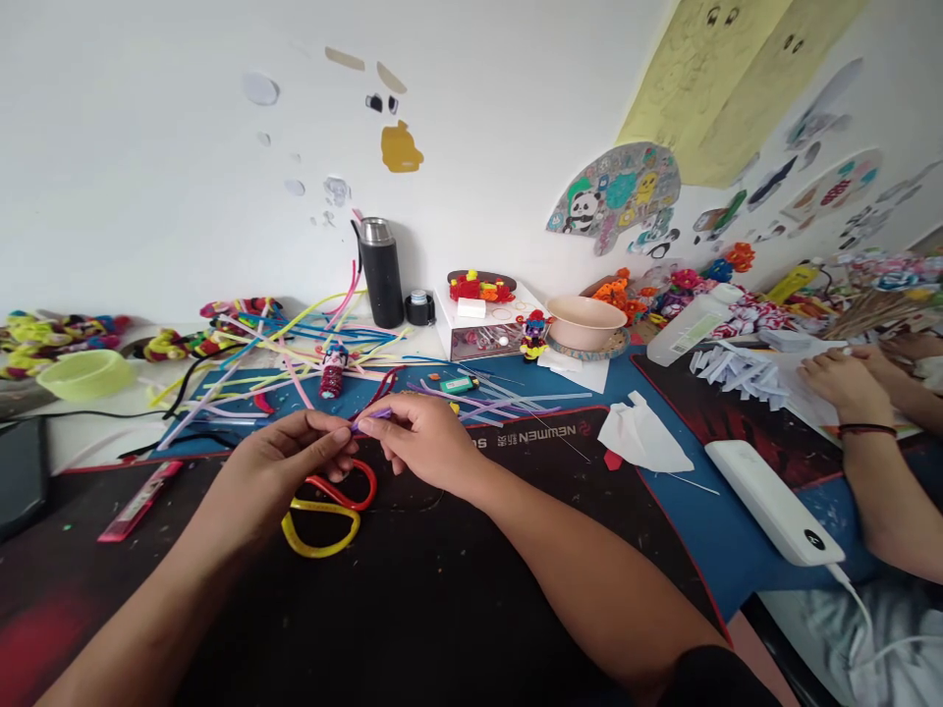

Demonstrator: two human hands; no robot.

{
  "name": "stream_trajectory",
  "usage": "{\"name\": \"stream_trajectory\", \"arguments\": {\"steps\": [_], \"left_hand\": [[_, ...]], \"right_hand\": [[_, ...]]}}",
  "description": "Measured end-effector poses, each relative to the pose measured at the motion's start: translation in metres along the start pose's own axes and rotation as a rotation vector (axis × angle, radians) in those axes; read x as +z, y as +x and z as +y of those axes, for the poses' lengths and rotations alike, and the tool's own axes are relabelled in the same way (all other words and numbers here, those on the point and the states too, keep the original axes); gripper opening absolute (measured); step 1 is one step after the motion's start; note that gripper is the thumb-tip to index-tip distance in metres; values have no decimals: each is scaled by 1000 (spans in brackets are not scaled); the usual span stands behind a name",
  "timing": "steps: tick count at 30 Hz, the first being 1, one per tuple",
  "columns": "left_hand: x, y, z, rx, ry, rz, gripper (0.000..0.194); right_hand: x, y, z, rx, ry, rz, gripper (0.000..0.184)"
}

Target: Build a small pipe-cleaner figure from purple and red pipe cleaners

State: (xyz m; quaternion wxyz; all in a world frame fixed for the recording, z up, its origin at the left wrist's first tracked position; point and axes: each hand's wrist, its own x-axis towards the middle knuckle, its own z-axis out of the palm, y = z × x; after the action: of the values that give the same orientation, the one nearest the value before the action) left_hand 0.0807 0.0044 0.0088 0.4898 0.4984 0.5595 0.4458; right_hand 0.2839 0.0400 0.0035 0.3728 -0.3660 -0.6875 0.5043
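Both my hands come together over the black mat, fingertips almost touching. My left hand pinches one end of a short purple pipe cleaner. Thumb and fingers of my right hand close on its other end. Most of the purple piece is hidden by the fingers. Just below my hands lies a pair of scissors with one red and one yellow handle loop; the blades are out of sight. Behind my left hand a small figure with a dark red, coiled body stands among loose pipe cleaners.
A black thermos and a beige bowl stand along the wall. A pink blade case lies at left. On the right are crumpled tissue, a white power bank and another person's hands near folded paper strips.
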Motion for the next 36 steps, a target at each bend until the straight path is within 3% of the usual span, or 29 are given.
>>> {"name": "stream_trajectory", "arguments": {"steps": [12,21,36], "left_hand": [[-1,1,3,2,158,6,51],[-5,2,3,76,255,27,50],[-7,4,-1,76,229,37,50]], "right_hand": [[4,0,4,-153,-423,25,15],[2,-1,0,-108,-518,-5,19],[1,-1,-4,-57,-631,-24,20]]}}
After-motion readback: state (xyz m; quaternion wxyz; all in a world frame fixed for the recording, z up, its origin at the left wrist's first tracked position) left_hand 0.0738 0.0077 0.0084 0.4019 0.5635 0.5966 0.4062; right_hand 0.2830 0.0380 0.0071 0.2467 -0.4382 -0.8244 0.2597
